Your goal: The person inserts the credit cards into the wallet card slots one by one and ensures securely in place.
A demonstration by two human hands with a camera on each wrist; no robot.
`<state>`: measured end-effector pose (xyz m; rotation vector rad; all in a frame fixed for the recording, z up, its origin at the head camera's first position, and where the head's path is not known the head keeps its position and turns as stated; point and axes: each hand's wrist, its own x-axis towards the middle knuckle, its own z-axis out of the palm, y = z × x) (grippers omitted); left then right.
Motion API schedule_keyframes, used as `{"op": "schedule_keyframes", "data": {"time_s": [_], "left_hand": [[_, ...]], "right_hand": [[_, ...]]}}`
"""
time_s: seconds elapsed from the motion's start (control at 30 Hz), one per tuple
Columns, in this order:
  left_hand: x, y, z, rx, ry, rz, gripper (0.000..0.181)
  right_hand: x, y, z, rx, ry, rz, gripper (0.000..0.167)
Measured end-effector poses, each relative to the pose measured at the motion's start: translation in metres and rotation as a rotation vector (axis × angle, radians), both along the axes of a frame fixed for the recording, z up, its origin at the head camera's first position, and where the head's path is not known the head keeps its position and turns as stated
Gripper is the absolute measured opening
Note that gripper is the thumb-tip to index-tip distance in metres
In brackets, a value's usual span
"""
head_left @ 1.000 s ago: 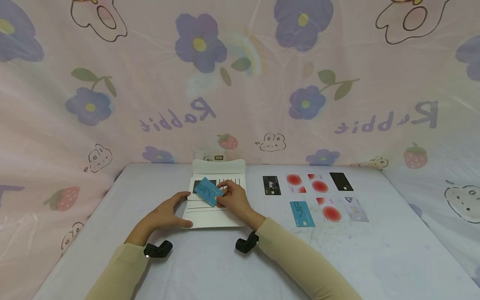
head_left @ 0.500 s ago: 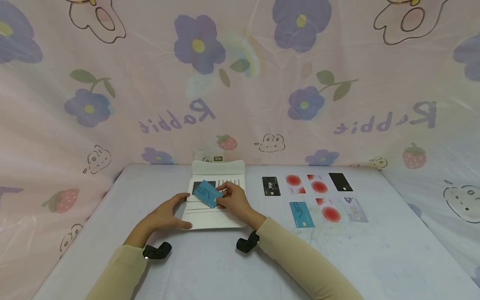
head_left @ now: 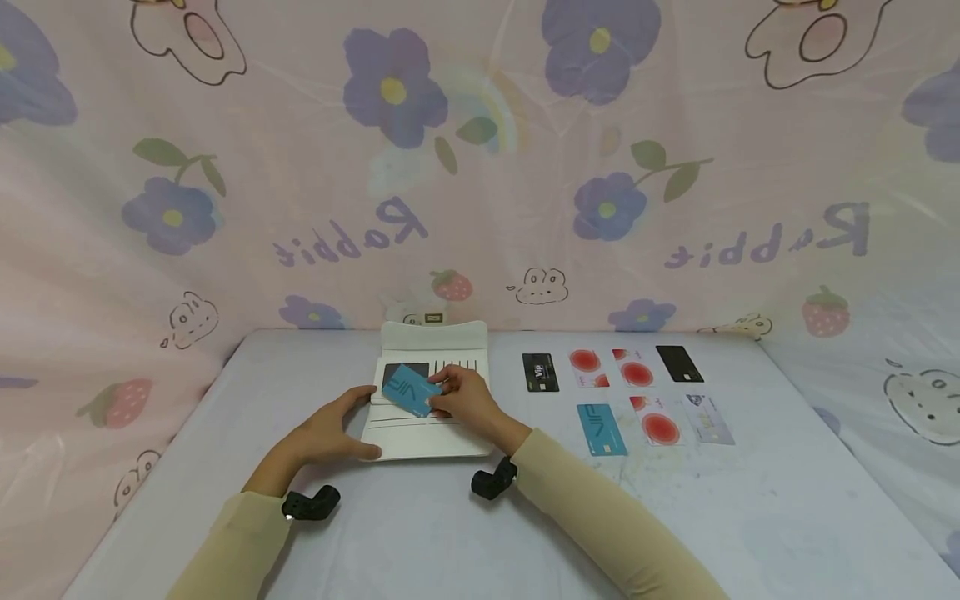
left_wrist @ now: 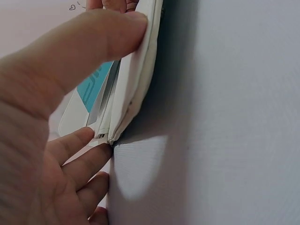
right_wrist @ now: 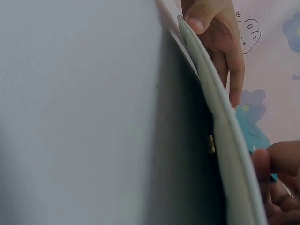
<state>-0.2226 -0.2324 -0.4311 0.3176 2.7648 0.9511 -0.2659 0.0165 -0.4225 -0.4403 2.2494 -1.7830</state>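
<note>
A white wallet (head_left: 420, 442) lies unfolded on the table, its flap toward the back wall and card slots showing. My left hand (head_left: 327, 429) rests against its left side; the thumb touches the near corner and the extended fingertips touch the left edge, as the left wrist view also shows. My right hand (head_left: 472, 404) pinches a blue VIP card (head_left: 408, 390) at its right end, tilted over the wallet's slots. Behind that card a dark card (head_left: 392, 369) is partly visible in the wallet. In the right wrist view the wallet's edge (right_wrist: 225, 126) hides much of the blue card.
Right of the wallet, several cards lie in two rows: a black VIP card (head_left: 541, 372), red-and-white cards (head_left: 637, 372), a plain black card (head_left: 680, 364), another blue VIP card (head_left: 602, 429) and a silvery card (head_left: 708, 418). A patterned cloth wall (head_left: 487, 208) stands behind the table.
The blue card in my right hand has shifted slightly down and left over the wallet, tilting flatter. My left hand stays at the wallet's left edge.
</note>
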Motion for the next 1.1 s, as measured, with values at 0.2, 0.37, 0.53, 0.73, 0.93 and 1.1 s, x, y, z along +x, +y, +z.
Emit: {"op": "schedule_keyframes", "data": {"time_s": [0.2, 0.37, 0.53, 0.73, 0.93, 1.1], "left_hand": [[0.0, 0.0, 0.0, 0.015, -0.003, -0.006, 0.105], [0.0, 0.0, 0.001, 0.006, -0.003, -0.005, 0.104], [-0.001, 0.001, 0.002, 0.004, -0.009, -0.003, 0.104], [-0.002, 0.002, 0.001, 0.0, -0.017, -0.002, 0.105], [-0.001, 0.001, 0.003, 0.002, -0.012, -0.005, 0.104], [-0.001, 0.002, 0.004, 0.001, -0.014, -0.01, 0.104]], "right_hand": [[0.008, 0.0, 0.014, 0.044, 0.021, 0.014, 0.031], [-0.006, -0.002, -0.008, 0.045, 0.03, 0.005, 0.031], [-0.011, -0.003, -0.015, 0.054, 0.048, 0.007, 0.029], [-0.011, -0.005, -0.015, 0.081, 0.063, 0.017, 0.028], [-0.012, -0.006, -0.015, 0.117, 0.063, 0.021, 0.028], [-0.012, -0.007, -0.013, 0.183, 0.114, 0.029, 0.027]]}}
